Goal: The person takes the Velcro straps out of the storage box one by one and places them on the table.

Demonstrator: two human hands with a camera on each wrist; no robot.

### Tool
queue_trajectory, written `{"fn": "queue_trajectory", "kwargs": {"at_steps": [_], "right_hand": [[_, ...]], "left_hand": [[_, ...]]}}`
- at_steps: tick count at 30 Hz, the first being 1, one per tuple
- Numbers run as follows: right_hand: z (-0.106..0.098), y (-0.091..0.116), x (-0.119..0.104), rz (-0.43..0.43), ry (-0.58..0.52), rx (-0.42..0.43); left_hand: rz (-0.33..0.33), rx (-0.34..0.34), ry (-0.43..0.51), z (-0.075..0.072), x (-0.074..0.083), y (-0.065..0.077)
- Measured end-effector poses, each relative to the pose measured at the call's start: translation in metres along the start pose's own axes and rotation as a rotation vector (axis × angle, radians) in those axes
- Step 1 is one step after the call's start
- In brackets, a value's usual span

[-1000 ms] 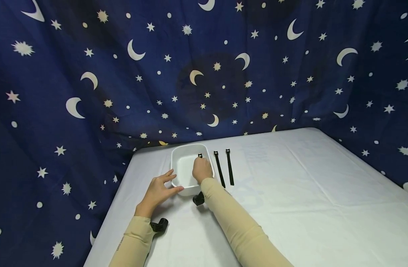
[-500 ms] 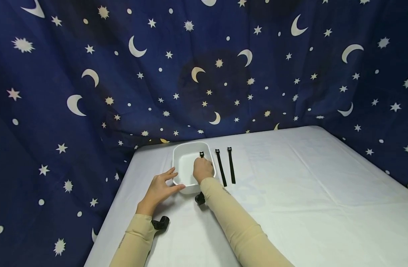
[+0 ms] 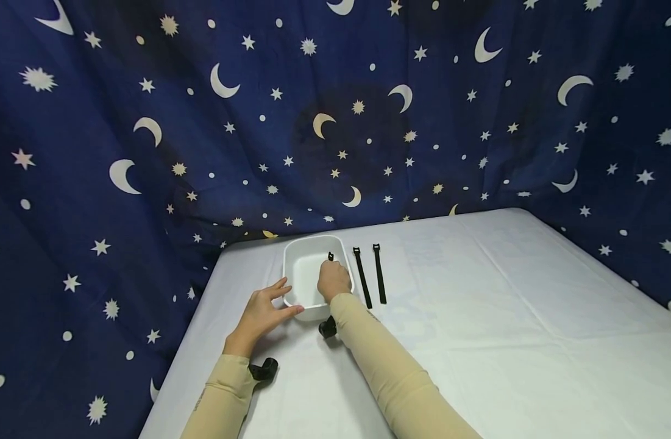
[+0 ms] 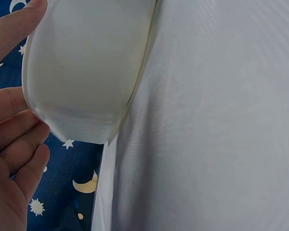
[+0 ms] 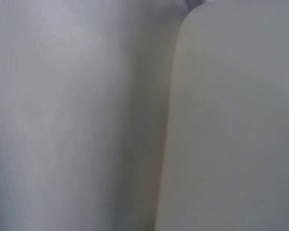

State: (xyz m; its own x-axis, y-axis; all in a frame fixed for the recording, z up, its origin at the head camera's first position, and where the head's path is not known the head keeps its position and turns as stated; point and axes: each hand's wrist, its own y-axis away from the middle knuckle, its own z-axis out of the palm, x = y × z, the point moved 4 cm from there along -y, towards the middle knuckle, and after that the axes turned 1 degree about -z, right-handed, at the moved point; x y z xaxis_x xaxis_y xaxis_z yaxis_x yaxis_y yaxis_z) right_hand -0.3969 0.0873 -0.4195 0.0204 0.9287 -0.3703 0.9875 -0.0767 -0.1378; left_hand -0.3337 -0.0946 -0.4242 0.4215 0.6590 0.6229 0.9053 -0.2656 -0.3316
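Observation:
A white plastic container (image 3: pixel 304 268) with rounded corners stands near the table's far left edge. My left hand (image 3: pixel 262 314) grips its near left corner, with the thumb along the near rim and the fingertips at the left rim. In the left wrist view the thumb and fingers (image 4: pixel 26 144) sit around the container's wall (image 4: pixel 86 67). My right hand (image 3: pixel 333 280) is inside the container, at its right side, and holds a black strap (image 3: pixel 331 256). Only the strap's slotted end pokes out past the knuckles. The right wrist view shows the container's outer wall (image 5: pixel 236 120) but no fingers.
Two more black straps, a nearer one (image 3: pixel 362 277) and one farther right (image 3: pixel 379 274), lie side by side to the right of the container. A white cloth (image 3: pixel 505 341) covers the table. A dark blue curtain (image 3: pixel 291 122) with moons and stars hangs behind.
The slotted end of the strap has turned slightly in my right hand. Both hands stay at the container, and the head view shifts a little.

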Motion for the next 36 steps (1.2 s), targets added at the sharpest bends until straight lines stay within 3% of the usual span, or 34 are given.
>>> {"fn": "queue_trajectory", "kwargs": {"at_steps": [8, 21, 30, 36], "right_hand": [[0.003, 0.004, 0.002, 0.016, -0.048, 0.012], [-0.001, 0.009, 0.004, 0.055, -0.333, 0.008], [-0.016, 0.007, 0.006, -0.046, -0.566, 0.093], [-0.019, 0.004, 0.007, 0.014, -0.671, 0.049]], "left_hand": [[0.001, -0.010, -0.003, 0.002, -0.001, 0.003], [0.025, 0.004, -0.011, 0.004, -0.003, 0.006], [0.035, 0.003, -0.006, 0.002, -0.003, 0.002], [0.039, 0.009, -0.012, 0.001, -0.002, -0.001]]}}
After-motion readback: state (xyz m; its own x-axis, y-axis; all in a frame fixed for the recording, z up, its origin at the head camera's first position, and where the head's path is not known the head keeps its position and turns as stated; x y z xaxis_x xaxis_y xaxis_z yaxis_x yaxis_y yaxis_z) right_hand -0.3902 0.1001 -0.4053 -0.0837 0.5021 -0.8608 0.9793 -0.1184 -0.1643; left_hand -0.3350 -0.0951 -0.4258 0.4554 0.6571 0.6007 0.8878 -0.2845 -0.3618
